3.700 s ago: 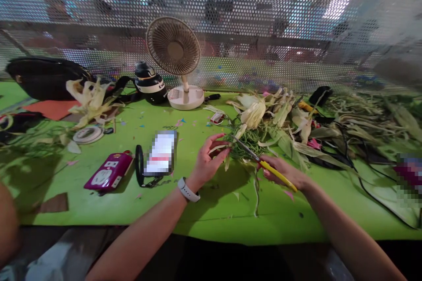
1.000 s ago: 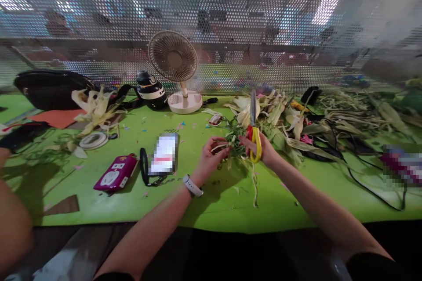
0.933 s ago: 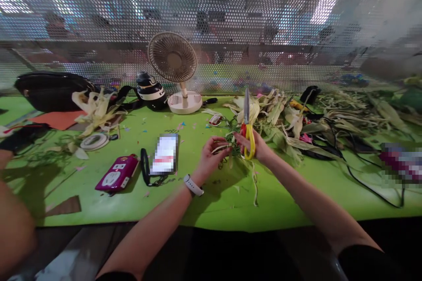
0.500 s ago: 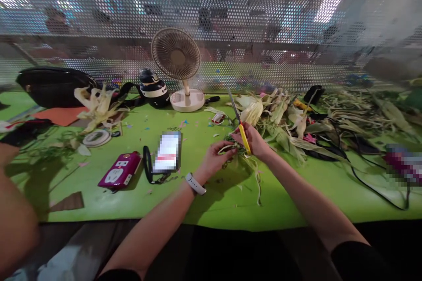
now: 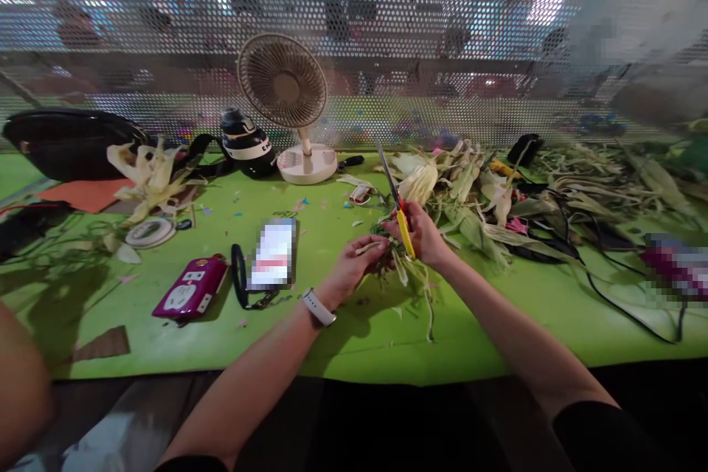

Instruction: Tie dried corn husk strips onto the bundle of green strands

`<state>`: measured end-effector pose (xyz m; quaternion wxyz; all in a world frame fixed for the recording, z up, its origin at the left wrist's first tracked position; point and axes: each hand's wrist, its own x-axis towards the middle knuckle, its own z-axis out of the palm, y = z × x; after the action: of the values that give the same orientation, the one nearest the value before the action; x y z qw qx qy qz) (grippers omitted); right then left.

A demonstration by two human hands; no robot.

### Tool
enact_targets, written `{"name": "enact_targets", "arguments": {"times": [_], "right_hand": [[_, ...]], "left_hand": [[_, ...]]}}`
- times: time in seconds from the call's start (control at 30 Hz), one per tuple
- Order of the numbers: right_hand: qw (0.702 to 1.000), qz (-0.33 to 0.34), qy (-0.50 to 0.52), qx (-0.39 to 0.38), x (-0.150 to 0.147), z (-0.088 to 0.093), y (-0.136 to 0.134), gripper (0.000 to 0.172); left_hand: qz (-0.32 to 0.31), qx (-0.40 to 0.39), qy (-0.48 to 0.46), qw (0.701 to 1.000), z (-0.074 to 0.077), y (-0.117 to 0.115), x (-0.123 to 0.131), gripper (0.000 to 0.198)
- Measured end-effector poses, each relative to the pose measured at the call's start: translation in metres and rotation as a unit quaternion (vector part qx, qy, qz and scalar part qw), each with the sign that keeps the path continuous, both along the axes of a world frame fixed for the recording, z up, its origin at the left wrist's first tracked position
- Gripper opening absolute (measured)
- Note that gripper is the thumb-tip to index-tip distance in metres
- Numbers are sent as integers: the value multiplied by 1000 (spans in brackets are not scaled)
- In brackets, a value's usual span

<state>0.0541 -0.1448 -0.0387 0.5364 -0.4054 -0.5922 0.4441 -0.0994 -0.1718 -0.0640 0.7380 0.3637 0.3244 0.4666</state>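
Observation:
My left hand (image 5: 354, 267), with a pale watch band (image 5: 319, 307) at the wrist, is closed with thumb and fingers pinching a small bundle of green and pale husk strips (image 5: 402, 271). Long strips hang from the bundle toward the table's front. Beside it, my right hand (image 5: 427, 237) grips a pair of scissors (image 5: 405, 233) by the yellow and red handles. The blades point up and away from me, clear of the strips. The right fingers lie against the bundle's far side, partly hidden. Just beyond the hands is a pale corn husk (image 5: 419, 183).
Heaped husks (image 5: 470, 177) cover the back right, with black cables (image 5: 613, 310) nearby. Left of my hands lie a phone (image 5: 273, 254), a purple case-like item (image 5: 191, 287) and a tape roll (image 5: 149, 232). A fan (image 5: 307, 164) and black bottle (image 5: 248, 147) stand behind. Another person's arm (image 5: 22, 383) is at left.
My left hand has shifted slightly left and down, and more of the pale strips shows between the hands. The scissors stay in my right hand. The whole view has shifted slightly.

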Motion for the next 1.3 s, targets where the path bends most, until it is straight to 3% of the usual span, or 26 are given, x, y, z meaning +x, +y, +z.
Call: {"name": "enact_targets", "arguments": {"times": [0.13,0.23,0.33,0.73,1.03,1.3], "right_hand": [[997,70,2,-33,8,3,-6,40],[991,132,3,-24,13,5,-9,37],[988,151,-3,-4,14,5,-10,37],[984,179,-21,7,17,7,-11,34],[989,147,18,-23,13,6,-14,38],[988,148,38,-28,14,0,-10,36]], "left_hand": [[35,0,-40,999,9,-2,-2,27],[20,-7,-58,998,16,-4,-3,29],[-2,-2,-55,998,18,-6,-4,28],[-20,22,-51,998,17,-7,-4,26],[69,105,-4,992,10,-7,-1,28],[82,123,39,988,14,-12,0,30]]}}
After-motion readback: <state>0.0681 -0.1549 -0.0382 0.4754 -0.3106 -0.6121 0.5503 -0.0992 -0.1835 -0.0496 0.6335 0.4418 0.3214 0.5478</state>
